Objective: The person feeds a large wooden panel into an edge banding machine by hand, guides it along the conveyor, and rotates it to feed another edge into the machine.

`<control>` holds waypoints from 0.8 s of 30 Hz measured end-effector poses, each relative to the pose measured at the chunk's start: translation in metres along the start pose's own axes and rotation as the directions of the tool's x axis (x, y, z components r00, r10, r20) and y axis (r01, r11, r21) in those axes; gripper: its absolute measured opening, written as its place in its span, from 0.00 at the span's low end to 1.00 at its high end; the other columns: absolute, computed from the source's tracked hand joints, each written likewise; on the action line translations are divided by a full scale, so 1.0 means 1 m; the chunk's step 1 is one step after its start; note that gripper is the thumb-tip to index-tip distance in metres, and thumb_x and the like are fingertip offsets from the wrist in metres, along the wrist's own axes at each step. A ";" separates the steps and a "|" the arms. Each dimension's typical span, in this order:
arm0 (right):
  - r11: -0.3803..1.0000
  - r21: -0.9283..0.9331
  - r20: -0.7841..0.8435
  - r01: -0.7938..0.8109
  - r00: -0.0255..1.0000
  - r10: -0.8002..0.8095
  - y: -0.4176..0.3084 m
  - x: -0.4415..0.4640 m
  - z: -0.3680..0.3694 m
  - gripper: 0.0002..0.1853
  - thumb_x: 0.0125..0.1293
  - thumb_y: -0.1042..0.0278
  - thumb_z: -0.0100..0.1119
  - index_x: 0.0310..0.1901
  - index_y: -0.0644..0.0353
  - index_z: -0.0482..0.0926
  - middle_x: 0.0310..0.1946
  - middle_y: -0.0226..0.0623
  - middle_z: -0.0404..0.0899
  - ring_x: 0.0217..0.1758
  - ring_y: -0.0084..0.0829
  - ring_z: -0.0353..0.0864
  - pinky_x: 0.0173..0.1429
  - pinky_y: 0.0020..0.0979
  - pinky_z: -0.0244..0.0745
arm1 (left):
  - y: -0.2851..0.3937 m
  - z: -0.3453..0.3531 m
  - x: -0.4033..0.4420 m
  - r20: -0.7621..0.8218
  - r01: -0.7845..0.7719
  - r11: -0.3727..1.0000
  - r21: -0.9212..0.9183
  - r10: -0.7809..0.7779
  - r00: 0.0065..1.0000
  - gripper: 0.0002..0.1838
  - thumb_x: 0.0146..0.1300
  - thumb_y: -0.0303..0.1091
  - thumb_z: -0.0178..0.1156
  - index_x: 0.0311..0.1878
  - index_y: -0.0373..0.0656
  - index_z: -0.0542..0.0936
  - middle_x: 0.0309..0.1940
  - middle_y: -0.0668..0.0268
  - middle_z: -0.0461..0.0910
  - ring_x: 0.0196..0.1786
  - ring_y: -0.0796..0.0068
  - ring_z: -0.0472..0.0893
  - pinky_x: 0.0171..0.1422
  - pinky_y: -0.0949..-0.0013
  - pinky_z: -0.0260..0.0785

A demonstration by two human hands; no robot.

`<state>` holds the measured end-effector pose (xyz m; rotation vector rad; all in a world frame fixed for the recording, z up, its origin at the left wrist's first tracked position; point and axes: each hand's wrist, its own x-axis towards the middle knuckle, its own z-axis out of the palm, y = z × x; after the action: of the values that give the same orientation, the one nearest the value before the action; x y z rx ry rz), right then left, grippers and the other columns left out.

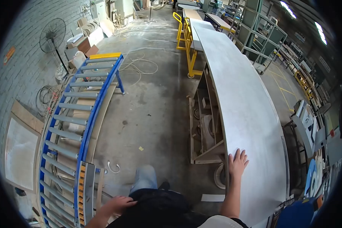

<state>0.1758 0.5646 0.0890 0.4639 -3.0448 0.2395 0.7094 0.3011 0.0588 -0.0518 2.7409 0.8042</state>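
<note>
A long white panel (239, 91) lies flat along a workbench on the right. On its near left part rests my right hand (237, 163), palm down with the fingers spread, holding nothing. My left hand (121, 203) hangs low in front of my body, beside my dark clothing, its fingers loosely extended and nothing visible in it. Left of that hand stands a blue-framed roller conveyor (88, 125) with grey rollers. Beneath the panel, open wooden shelves (207, 121) hold several pieces that I cannot make out.
Yellow trolleys (192, 57) stand beyond the bench. A fan (52, 36) is by the left wall, with a coiled hose (140, 66) on the floor. A green metal rack (254, 34) stands at the back right. A small yellow scrap (141, 148) lies on the floor.
</note>
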 end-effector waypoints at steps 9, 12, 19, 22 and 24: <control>0.996 -0.041 -0.055 -0.083 0.995 0.081 -0.042 0.059 0.022 0.34 0.69 0.43 0.51 0.71 0.55 0.65 0.74 0.52 0.57 0.76 0.55 0.54 0.77 0.58 0.45 | -0.077 -0.090 0.061 -0.101 0.072 0.994 -0.085 -0.080 0.992 0.39 0.46 0.42 0.68 0.67 0.60 0.72 0.45 0.66 0.79 0.47 0.60 0.81 0.53 0.59 0.72; 0.988 -0.032 -0.058 -0.151 0.987 0.149 -0.066 0.098 0.028 0.35 0.69 0.43 0.51 0.71 0.58 0.65 0.75 0.52 0.56 0.77 0.53 0.54 0.79 0.55 0.41 | -0.111 -0.122 0.078 -0.051 0.099 0.993 -0.067 -0.102 0.993 0.38 0.51 0.42 0.65 0.69 0.59 0.69 0.44 0.64 0.78 0.46 0.59 0.81 0.50 0.59 0.73; 0.917 -0.141 -0.173 -0.373 0.921 0.348 -0.139 0.191 0.057 0.32 0.72 0.44 0.45 0.69 0.57 0.67 0.71 0.53 0.61 0.72 0.53 0.62 0.72 0.58 0.55 | -0.275 -0.182 0.117 -0.117 0.068 0.995 -0.071 -0.076 0.990 0.30 0.62 0.32 0.53 0.69 0.56 0.69 0.43 0.63 0.79 0.44 0.58 0.82 0.45 0.57 0.75; 0.866 -0.140 -0.159 -0.480 0.874 0.459 -0.165 0.226 0.067 0.31 0.71 0.44 0.45 0.69 0.55 0.67 0.72 0.52 0.61 0.71 0.52 0.63 0.71 0.57 0.57 | -0.332 -0.228 0.135 -0.059 0.042 0.994 -0.099 -0.048 0.997 0.29 0.63 0.33 0.53 0.70 0.55 0.69 0.46 0.64 0.79 0.47 0.58 0.81 0.47 0.57 0.75; 0.839 -0.130 -0.115 -0.529 0.848 0.517 -0.173 0.248 0.073 0.31 0.71 0.44 0.46 0.70 0.52 0.67 0.73 0.49 0.61 0.74 0.51 0.59 0.72 0.56 0.57 | -0.363 -0.254 0.150 -0.016 0.019 0.995 -0.093 -0.021 1.000 0.29 0.64 0.34 0.52 0.71 0.57 0.68 0.49 0.66 0.79 0.51 0.60 0.80 0.51 0.54 0.73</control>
<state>-0.0111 0.3174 0.0602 -0.3956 -3.0095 0.0299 0.5408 -0.1339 0.0311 -0.1053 2.7129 0.9299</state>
